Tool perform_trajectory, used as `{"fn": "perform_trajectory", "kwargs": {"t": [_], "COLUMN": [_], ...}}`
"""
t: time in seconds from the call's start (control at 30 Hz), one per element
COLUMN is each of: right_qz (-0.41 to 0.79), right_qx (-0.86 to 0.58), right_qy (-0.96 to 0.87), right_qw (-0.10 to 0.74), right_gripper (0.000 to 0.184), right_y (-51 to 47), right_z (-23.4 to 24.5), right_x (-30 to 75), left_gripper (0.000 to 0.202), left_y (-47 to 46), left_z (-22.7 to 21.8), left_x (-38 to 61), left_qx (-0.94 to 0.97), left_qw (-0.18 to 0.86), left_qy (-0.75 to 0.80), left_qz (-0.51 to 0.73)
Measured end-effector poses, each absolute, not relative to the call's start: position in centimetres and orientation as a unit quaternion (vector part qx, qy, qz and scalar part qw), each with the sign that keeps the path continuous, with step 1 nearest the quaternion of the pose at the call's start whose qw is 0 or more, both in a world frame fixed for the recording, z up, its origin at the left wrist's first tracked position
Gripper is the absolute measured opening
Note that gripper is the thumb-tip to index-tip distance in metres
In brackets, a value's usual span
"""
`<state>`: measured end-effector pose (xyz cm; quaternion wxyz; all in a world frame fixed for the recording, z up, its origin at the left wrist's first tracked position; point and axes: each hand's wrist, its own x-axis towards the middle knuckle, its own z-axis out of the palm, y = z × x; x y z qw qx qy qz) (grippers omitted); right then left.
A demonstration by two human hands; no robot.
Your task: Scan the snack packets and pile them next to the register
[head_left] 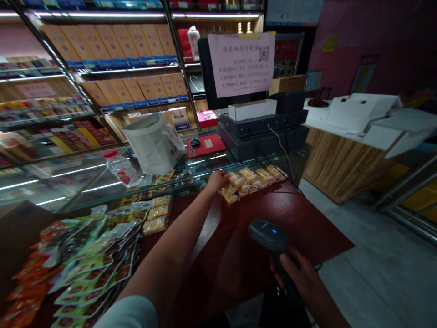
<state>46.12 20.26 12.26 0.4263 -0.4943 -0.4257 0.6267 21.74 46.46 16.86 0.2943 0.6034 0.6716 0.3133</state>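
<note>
My left hand [217, 181] reaches across the dark red counter [239, 241] and rests on the near end of a row of small yellow snack packets [251, 180]. Its fingers curl over a packet, though I cannot tell if they grip it. My right hand [300, 278] is closed round the handle of a black barcode scanner [268, 234], whose blue light is lit. The scanner's head points toward the packets.
Many flat snack packs [85, 259] lie at the counter's left. A glass case [68, 177] carries a white bag [153, 143], a plastic bottle [121, 168] and a red mouse pad [205, 146]. A monitor with a pink notice [241, 64] stands behind; shelves fill the left wall.
</note>
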Motion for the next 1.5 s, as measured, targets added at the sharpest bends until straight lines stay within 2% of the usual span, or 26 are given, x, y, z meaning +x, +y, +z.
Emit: {"fn": "perform_trajectory", "kwargs": {"t": [0.1, 0.2, 0.37, 0.5, 0.63, 0.83, 1.03, 1.17, 1.23, 1.5], "right_qz": [0.641, 0.649, 0.651, 0.653, 0.653, 0.653, 0.647, 0.637, 0.631, 0.637], "right_qx": [-0.476, -0.468, -0.480, -0.472, -0.458, -0.454, -0.458, -0.460, -0.460, -0.444], "right_qy": [-0.440, -0.453, -0.450, -0.463, -0.481, -0.468, -0.453, -0.464, -0.475, -0.493], "right_qw": [0.411, 0.392, 0.378, 0.369, 0.364, 0.385, 0.407, 0.409, 0.405, 0.393], "right_gripper": [0.056, 0.057, 0.057, 0.056, 0.057, 0.052, 0.047, 0.047, 0.046, 0.041], "right_y": [20.2, 20.4, 20.6, 21.0, 21.1, 20.2, 19.6, 19.7, 19.7, 20.0], "right_z": [11.9, 11.2, 10.7, 11.1, 11.6, 11.3, 11.4, 11.7, 11.7, 11.7], "right_x": [46.7, 47.1, 46.7, 45.5, 44.4, 43.4, 43.5, 43.8, 43.9, 43.0], "left_gripper": [0.019, 0.031, 0.035, 0.035, 0.036, 0.034, 0.059, 0.040, 0.037, 0.063], "left_y": [42.2, 36.4, 28.1, 25.6, 25.6, 25.1, 23.6, 23.3, 23.1, 22.6], "left_z": [16.4, 15.3, 14.1, 14.6, 14.9, 13.2, 10.6, 10.8, 11.2, 12.0], "left_x": [20.8, 18.1, 9.7, 4.5, 3.3, 6.3, 9.0, 8.5, 8.7, 11.8], "left_qx": [0.623, 0.640, 0.620, 0.598, 0.616, 0.685, 0.681, 0.669, 0.658, 0.394], "left_qw": [0.206, 0.128, -0.114, -0.143, -0.135, -0.014, 0.062, 0.107, 0.132, 0.493], "left_qy": [0.678, 0.684, 0.767, 0.788, 0.775, 0.723, 0.699, 0.697, 0.686, 0.607], "left_qz": [0.332, 0.326, 0.117, -0.019, -0.044, 0.090, 0.211, 0.237, 0.281, 0.482]}}
